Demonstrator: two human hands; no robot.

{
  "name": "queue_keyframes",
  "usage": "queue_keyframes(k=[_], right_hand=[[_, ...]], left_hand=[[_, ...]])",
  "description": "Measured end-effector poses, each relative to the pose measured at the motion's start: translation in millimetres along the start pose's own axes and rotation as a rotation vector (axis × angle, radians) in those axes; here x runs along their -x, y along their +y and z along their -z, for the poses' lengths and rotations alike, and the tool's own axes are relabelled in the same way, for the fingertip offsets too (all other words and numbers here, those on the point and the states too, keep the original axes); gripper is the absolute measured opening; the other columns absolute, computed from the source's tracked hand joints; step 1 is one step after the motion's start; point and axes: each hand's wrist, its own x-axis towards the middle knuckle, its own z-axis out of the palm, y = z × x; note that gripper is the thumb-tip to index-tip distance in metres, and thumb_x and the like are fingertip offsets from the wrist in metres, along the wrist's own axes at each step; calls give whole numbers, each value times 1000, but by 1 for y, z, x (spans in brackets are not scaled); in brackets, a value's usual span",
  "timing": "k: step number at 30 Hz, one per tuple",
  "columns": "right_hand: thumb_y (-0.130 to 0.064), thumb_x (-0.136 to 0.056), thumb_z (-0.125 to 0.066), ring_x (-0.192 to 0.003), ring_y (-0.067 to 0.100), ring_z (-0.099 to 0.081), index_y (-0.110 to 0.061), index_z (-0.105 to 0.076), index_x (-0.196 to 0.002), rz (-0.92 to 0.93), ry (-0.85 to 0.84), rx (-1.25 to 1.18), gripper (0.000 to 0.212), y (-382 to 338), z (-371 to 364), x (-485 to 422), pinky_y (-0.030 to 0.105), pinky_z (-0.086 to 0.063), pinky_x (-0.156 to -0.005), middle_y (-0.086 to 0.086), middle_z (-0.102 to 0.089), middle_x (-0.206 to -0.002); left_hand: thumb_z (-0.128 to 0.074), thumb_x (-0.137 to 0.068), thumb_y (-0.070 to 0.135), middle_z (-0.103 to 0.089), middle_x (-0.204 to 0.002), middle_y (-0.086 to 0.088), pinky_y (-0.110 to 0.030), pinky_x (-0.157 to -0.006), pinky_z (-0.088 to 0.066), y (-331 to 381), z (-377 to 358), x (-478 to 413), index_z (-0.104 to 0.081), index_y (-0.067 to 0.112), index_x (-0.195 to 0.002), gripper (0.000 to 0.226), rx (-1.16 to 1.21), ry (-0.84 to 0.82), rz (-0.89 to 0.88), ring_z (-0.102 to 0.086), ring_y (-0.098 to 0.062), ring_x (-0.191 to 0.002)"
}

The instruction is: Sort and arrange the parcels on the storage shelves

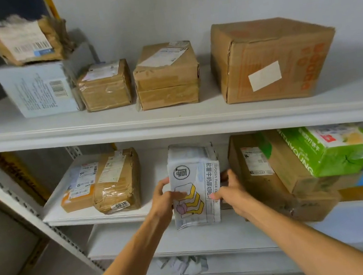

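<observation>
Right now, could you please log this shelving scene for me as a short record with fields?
Held parcel: white printed parcel, upright, at the middle shelf front
Left hand: gripping the parcel's left edge
Right hand: gripping its right edge
Top shelf: four cardboard boxes and a white box with a torn parcel on top
Right of held parcel: brown box under a green carton

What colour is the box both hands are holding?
White box with black print and a yellow stacked drawing, held by left hand and right hand; head view.
</observation>
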Motion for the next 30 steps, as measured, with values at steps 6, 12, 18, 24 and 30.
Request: queue_keyframes(k=[6, 12, 18, 24, 30], right_hand=[[18, -74, -68, -136, 29, -40, -9, -13, -153, 14, 63, -48, 100, 9, -5, 3, 43, -34, -111, 13, -45, -145], [9, -85, -61, -107, 24, -59, -4, -49, -126, -45, 66, -185, 44, 2, -1, 0, 39, -50, -85, 12, -63, -122], [12, -89, -54, -117, 31, -57, -15, -34, -147, -48, 46, -384, 67, -4, -3, -2, 46, -46, -89, 14, -57, -133], [2, -84, -64, -99, 18, -60, -19, -58, -129, 127, -15, -200, 50, -14, -12, 6, 26, -48, -74, 5, -63, -124], [-31, -55, -69, -115, 8, -52, -31, -63, -125, 406, -144, 187, 71, -25, -20, 15, 19, -37, -99, -9, -56, -114]], left_hand=[[-48, -65, -31, -68, -96, -19, -41, -63, -56, -12, 11, 6, -51, 10, -97, 52, 41, 33, -100, -64, -38, -91], [-67, -70, -18, -56, -123, -12, -33, -86, -53, -4, 15, 27, -45, 41, -139, 93, -235, -79, -168, -55, -23, -113], [-61, -84, -11, -48, -127, -6, -39, -96, -48, -6, 13, 43, -30, 42, -146, 87, -225, -123, -162, -44, -15, -122], [-46, -98, -1, -64, -116, -8, -39, -81, -53, -27, 36, 16, -47, 10, -139, 42, -38, 53, -68, -63, -23, -99], [-36, -102, 9, -71, -99, -8, -25, -60, -56, -24, 51, 2, -63, 4, -104, 28, 184, 111, 116, -71, -13, -66]])
